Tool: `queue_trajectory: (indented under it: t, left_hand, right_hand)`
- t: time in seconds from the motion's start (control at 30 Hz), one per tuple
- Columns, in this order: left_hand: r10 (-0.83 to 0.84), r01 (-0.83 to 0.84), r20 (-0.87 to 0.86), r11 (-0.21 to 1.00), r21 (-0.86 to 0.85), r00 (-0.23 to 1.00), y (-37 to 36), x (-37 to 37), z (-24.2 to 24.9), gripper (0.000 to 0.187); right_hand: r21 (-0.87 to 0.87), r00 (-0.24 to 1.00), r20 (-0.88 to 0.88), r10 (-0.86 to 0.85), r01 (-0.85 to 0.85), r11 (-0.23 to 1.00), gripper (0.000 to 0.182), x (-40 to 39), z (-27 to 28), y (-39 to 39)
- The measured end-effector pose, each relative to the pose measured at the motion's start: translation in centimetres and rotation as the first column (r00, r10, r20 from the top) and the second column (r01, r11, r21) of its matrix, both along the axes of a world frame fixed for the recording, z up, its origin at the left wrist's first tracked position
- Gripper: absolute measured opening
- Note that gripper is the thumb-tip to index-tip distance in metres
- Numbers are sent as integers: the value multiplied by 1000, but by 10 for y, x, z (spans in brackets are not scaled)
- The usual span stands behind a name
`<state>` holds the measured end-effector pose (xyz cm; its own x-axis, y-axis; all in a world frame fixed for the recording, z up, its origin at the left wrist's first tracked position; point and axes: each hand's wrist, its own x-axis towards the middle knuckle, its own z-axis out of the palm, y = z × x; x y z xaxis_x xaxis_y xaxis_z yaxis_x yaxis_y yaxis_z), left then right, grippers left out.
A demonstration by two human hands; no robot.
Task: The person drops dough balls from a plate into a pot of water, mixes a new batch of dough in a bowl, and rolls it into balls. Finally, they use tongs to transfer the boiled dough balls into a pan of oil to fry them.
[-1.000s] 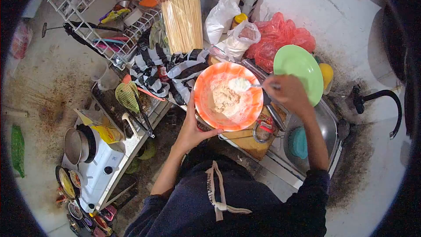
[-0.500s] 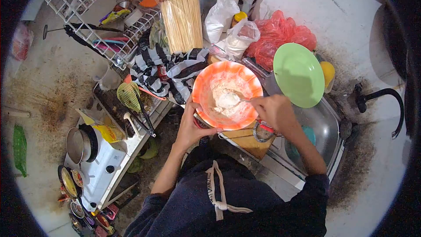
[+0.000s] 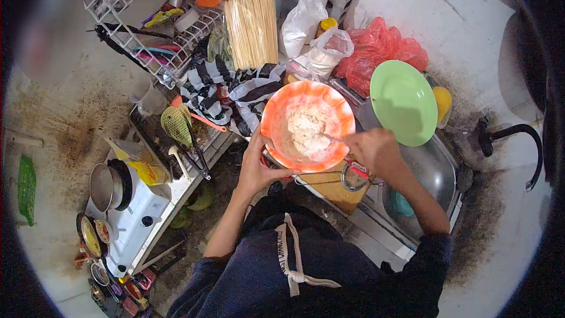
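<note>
The bowl (image 3: 308, 126) looks like shiny plastic, orange and white, with soft, lumpy white dough (image 3: 309, 129) in it. The spoon (image 3: 331, 137) is thin, shiny metal. The green plate (image 3: 403, 103) is smooth plastic with a dull shine. The red bag (image 3: 379, 53) is thin, crinkly plastic. The striped cloth (image 3: 226, 91) is soft and matt. The rack (image 3: 147, 35) is white coated wire. The sink (image 3: 432, 171) is shiny metal. The sticks (image 3: 253, 29) look like pale wood.

Pretty crowded tabletop (image 3: 471, 29): red plastic bag (image 3: 379, 47), green plate (image 3: 403, 103), pack of skewers (image 3: 253, 29) and a striped cloth (image 3: 226, 91) all sit on it.
</note>
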<state>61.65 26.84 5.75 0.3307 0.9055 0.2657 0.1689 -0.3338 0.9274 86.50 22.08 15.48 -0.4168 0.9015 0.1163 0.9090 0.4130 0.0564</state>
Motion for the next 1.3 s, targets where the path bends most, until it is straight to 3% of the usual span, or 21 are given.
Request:
queue_trajectory:
  t: [0.03, 0.1, 0.13, 0.2, 0.23, 0.37, 0.53, 0.63, 0.7, 0.73, 0.77, 0.83, 0.93, 1.0, 1.07, 1.1, 1.13, 1.17, 1.3]
  left_hand:
    - [2, -2, 1, 998, 68, 1000, 0, 0, -1, 62]
    - [12, -8, -40, 994, 109, 999, -1, -2, 3, 62]
    - [27, -15, -81, 989, 147, 996, -2, -3, 4, 63]
    - [17, -5, -86, 991, 130, 996, -2, -4, 4, 64]
    - [2, 8, -90, 994, 113, 996, -3, -4, 4, 64]
    - [6, 14, -116, 985, 170, 993, -2, -5, 2, 65]
    - [18, -17, -23, 999, 27, 1000, -7, -5, -3, 68]
    - [16, -11, -73, 998, 66, 997, -8, -4, 1, 81]
    - [-11, 11, 0, 1000, 18, 1000, -2, -1, -6, 79]
    - [-35, 37, 71, 999, -27, 997, 0, 0, -8, 79]
    - [-39, 41, 72, 999, -25, 997, 0, 1, -7, 79]
    - [-9, 5, 96, 999, 40, 995, -2, 3, -2, 102]
    - [-11, 11, 29, 1000, 2, 1000, -3, 5, 3, 103]
    - [10, -10, 23, 1000, 25, 1000, -4, 8, 2, 101]
    - [33, -34, 24, 998, 47, 999, -2, 8, 0, 98]
    - [53, -45, -42, 985, 167, 998, 0, 6, -1, 93]
    - [81, -49, -104, 957, 286, 991, 2, 5, -1, 88]
    - [77, -44, -105, 957, 287, 992, 1, 5, 1, 88]
    - [81, -53, -98, 965, 257, 992, 3, 5, 5, 72]
  right_hand:
    - [1, 1000, 1, -4, 4, 1000, 19, 2, -3, 3]
    - [209, 1000, 11, 0, -3, 978, 22, -1, -6, 9]
    - [211, 1000, 10, 5, -7, 978, 22, -6, -4, 12]
    - [-46, 980, 61, -188, 191, 980, 23, -20, 2, 14]
    - [-47, 979, 62, -192, 195, 980, 23, -24, -2, 14]
    - [50, 975, -20, -222, 223, 974, 14, -24, -6, 24]
    - [173, 976, -80, -202, 213, 962, 15, -12, 10, 25]
    - [207, 965, 68, -252, 233, 950, 12, -16, -6, 27]
    - [152, 955, 177, -237, 211, 966, 16, -28, -23, 26]
    - [176, 962, 195, -190, 157, 972, 30, -32, -34, 26]
    - [179, 961, 196, -194, 159, 971, 30, -31, -36, 23]
    - [102, 1000, 29, 3, -6, 995, 22, -32, -35, 14]
    - [-29, 992, 67, 104, -103, 994, 27, -28, -13, -2]
    - [-68, 983, 113, 142, -135, 989, 29, -19, 5, -9]
    - [-147, 989, 145, 5, 17, 989, 29, -4, 20, -7]
    - [-147, 989, 147, -1, 23, 989, 29, -1, 17, 0]
    - [-78, 972, 211, -107, 126, 989, 28, 2, 8, 11]
    - [-4, 941, 263, -213, 222, 975, 27, 4, -2, 19]
    - [74, 984, 165, -61, 50, 996, 28, -18, -27, 39]
